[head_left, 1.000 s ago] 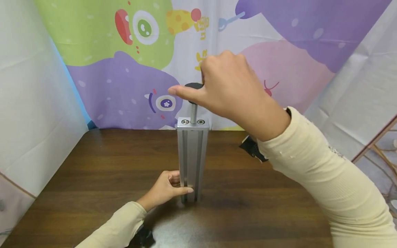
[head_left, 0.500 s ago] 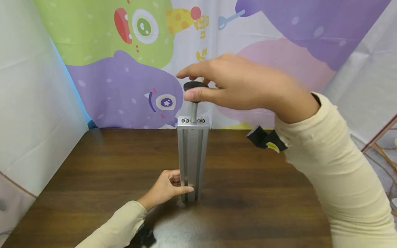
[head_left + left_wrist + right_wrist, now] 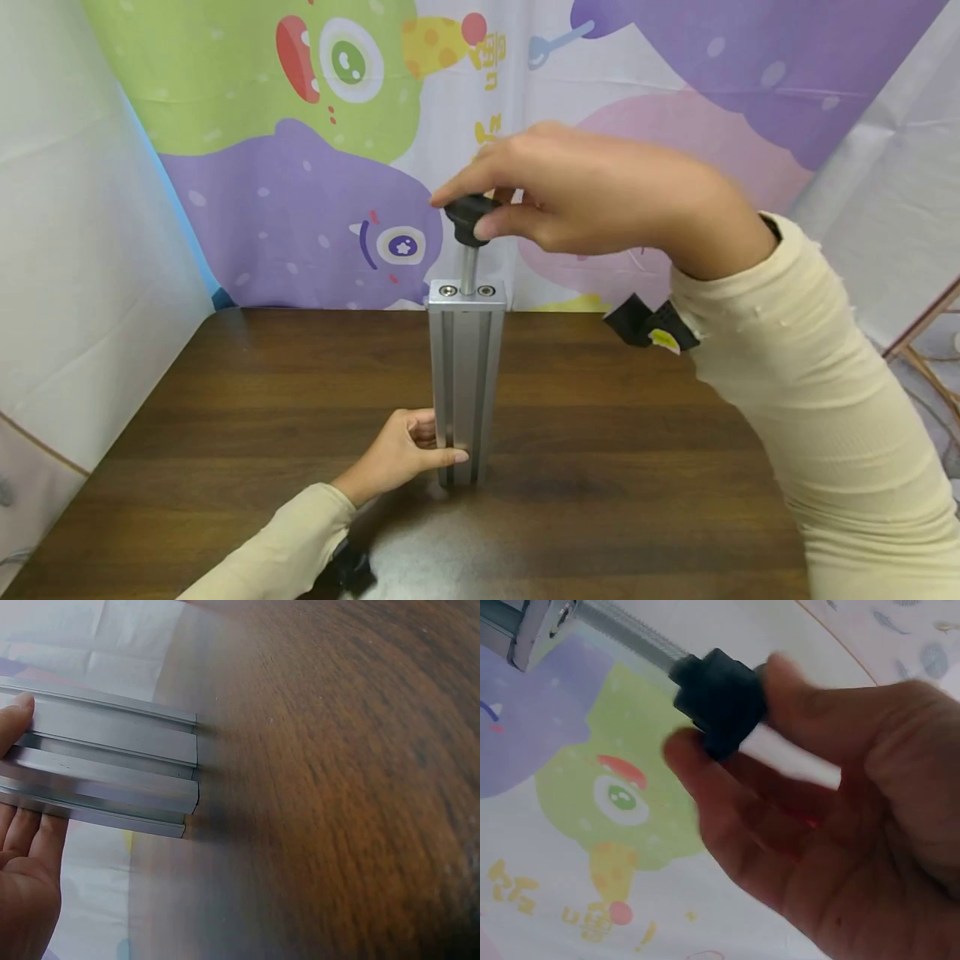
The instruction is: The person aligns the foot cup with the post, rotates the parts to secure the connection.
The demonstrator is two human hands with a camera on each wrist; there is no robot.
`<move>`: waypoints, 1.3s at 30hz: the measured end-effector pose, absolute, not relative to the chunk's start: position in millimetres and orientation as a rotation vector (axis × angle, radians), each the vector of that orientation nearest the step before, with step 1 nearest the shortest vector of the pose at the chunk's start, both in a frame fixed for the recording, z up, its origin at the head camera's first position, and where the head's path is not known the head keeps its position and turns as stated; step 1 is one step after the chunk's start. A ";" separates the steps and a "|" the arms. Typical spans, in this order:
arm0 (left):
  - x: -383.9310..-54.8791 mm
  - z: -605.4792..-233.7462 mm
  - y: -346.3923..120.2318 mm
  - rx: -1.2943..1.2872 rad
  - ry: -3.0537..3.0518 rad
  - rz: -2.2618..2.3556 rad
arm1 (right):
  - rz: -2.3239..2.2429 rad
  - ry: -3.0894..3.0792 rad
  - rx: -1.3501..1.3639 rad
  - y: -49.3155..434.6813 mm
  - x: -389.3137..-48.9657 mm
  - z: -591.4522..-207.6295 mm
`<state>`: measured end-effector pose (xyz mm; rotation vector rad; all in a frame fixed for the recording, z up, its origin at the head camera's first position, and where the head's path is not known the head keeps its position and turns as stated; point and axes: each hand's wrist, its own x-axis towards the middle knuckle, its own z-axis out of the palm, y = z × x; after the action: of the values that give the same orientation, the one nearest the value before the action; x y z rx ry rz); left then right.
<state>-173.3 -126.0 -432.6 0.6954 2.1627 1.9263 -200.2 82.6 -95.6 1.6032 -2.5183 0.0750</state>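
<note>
A silver aluminium profile (image 3: 467, 375) stands upright on the table, with two screws in its top end plate (image 3: 486, 292). From that plate rises a threaded rod (image 3: 468, 268) carrying a black knob (image 3: 467, 218). My right hand (image 3: 592, 192) pinches the knob between thumb and fingers; in the right wrist view the thumb touches one side of the knob (image 3: 724, 701) and a fingertip the other. Low on the profile, my left hand (image 3: 397, 454) grips it, thumb on the near face and fingers behind. The left wrist view shows the grooved profile (image 3: 112, 727) meeting the table.
The brown wooden table (image 3: 262, 400) extends around the profile. Behind it hangs a cartoon-printed curtain (image 3: 300, 208), with white cloth (image 3: 67, 208) at the left side. Black wrist devices (image 3: 352, 571) sit at both cuffs.
The right hand has turned from a stretched-out thumb over the knob, its wrist swinging right, and its fingers have come down around the knob. My left hand stays on the profile.
</note>
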 end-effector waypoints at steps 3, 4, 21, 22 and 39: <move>-172.9 -432.5 -126.6 0.687 2.170 1.922 | 0.115 -2.552 1.345 72.8 -187.0 -97.4; -172.8 -432.4 -126.6 0.685 2.172 1.923 | 0.124 -2.553 1.255 69.2 -183.0 -98.5; -172.0 -431.7 -125.2 0.687 2.157 1.941 | 0.214 -2.528 0.847 53.8 -171.5 -113.1; -171.9 -431.6 -125.1 0.684 2.157 1.941 | 0.206 -2.535 0.846 53.7 -170.8 -113.3; -172.9 -432.3 -125.1 0.686 2.152 1.953 | 0.176 -2.522 1.661 93.2 -189.9 -93.3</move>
<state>-172.9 -125.1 -432.3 0.6857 2.1520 1.9529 -189.9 93.2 -93.3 1.6613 -2.5225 0.1762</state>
